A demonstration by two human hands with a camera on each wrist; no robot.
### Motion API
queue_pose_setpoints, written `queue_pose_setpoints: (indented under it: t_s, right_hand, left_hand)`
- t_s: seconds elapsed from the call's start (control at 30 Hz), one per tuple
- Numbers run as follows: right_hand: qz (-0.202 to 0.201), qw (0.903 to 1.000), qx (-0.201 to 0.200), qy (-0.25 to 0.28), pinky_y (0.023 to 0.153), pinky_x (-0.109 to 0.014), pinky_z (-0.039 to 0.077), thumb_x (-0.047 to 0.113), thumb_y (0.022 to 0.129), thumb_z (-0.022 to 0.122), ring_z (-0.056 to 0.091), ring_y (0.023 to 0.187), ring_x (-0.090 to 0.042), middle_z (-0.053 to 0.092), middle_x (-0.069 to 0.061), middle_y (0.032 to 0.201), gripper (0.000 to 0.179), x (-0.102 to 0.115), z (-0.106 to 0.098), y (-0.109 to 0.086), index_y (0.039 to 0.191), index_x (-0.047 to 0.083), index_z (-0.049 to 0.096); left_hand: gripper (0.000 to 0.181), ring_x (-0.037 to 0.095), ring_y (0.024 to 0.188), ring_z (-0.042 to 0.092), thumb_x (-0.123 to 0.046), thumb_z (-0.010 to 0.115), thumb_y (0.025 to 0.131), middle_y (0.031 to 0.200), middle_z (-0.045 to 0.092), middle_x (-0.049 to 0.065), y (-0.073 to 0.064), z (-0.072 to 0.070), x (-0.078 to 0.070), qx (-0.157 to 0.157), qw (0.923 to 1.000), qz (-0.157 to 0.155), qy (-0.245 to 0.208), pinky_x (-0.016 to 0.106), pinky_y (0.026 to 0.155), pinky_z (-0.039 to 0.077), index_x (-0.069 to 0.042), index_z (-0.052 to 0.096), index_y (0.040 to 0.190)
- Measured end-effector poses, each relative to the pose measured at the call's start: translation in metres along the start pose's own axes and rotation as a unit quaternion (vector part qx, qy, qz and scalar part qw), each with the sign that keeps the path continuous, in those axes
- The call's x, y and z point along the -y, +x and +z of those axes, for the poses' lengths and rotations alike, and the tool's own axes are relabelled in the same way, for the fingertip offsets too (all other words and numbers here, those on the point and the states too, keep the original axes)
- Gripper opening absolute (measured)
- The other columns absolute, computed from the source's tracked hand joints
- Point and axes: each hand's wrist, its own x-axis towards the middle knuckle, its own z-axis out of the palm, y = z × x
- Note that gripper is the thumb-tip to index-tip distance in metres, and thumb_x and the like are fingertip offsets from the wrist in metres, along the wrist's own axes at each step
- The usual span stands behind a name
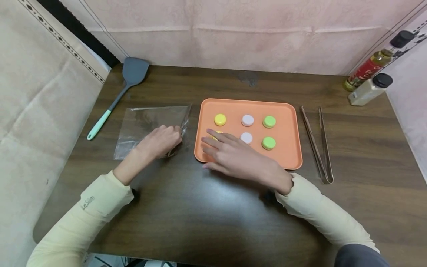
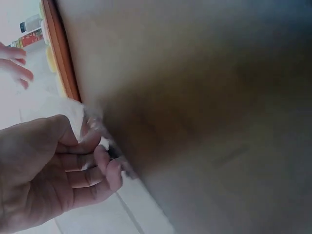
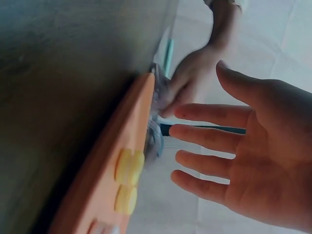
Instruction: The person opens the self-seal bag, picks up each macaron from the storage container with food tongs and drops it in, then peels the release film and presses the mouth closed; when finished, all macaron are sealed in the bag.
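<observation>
My left hand (image 1: pixel 162 140) pinches the right edge of a clear plastic bag (image 1: pixel 141 120) lying flat on the table. In the left wrist view its fingers curl around the crumpled film (image 2: pixel 92 122). Spread and straight, my right hand (image 1: pixel 235 155) hovers over the near left part of an orange tray (image 1: pixel 285 154), holding nothing. On the tray sit two yellow macarons (image 1: pixel 220 119), two white ones (image 1: pixel 247 120) and two green ones (image 1: pixel 269 121). My right fingers partly cover the nearer yellow macaron in the head view; both yellow ones (image 3: pixel 129 165) show in the right wrist view.
Steel tongs (image 1: pixel 311 137) lie right of the tray. A grey spatula (image 1: pixel 133 72) with a mint handle rests at the far left. An oil bottle (image 1: pixel 368 70) and a black-capped jar (image 1: pixel 368 91) stand at the back right. Cloth-covered walls (image 1: pixel 250 48) border the table (image 1: pixel 200 215).
</observation>
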Motion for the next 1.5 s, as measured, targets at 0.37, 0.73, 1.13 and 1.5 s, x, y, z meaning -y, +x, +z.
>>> queue_pose_setpoints:
  t_s: [0.37,0.73,1.13,1.5]
  right_hand:
    - [0.021,0.9978,0.058,0.023,0.129,-0.058,0.035,0.043,0.112,0.063,0.040,0.161,-0.039,0.059,-0.019,0.159,0.055,0.006,0.019,0.032,0.148,0.001,0.065]
    - [0.049,0.9929,0.108,-0.007,0.135,-0.063,0.018,0.045,0.114,0.059,0.030,0.167,-0.035,0.059,-0.016,0.161,0.057,0.012,0.032,0.046,0.154,0.004,0.062]
    - [0.062,0.9902,0.124,0.015,0.135,-0.062,0.017,0.042,0.114,0.059,0.033,0.166,-0.033,0.055,-0.017,0.164,0.056,0.015,0.031,0.052,0.154,0.002,0.061]
    - [0.063,0.9904,0.123,0.010,0.134,-0.063,0.019,0.041,0.113,0.062,0.037,0.164,-0.033,0.060,-0.017,0.160,0.052,0.017,0.028,0.054,0.147,0.002,0.066]
  left_hand:
    - [0.016,0.031,0.056,0.063,0.000,0.055,0.109,0.076,0.060,0.013,0.002,0.045,0.025,0.030,0.9974,-0.031,-0.057,0.048,0.050,0.056,0.002,0.058,0.094]
    - [0.015,0.037,0.062,0.066,-0.009,0.062,0.104,0.082,0.065,0.019,0.005,0.025,0.006,0.020,0.9954,-0.070,-0.062,0.052,0.053,0.058,0.004,0.061,0.096]
    - [0.024,0.038,0.063,0.064,-0.020,0.056,0.108,0.083,0.063,0.016,0.002,0.050,0.016,0.029,0.9880,-0.110,-0.105,0.054,0.053,0.056,-0.001,0.060,0.094]
    - [0.011,0.040,0.065,0.067,-0.009,0.063,0.099,0.084,0.065,0.015,0.002,0.043,0.011,0.010,0.9895,-0.114,-0.089,0.056,0.053,0.057,0.001,0.062,0.095]
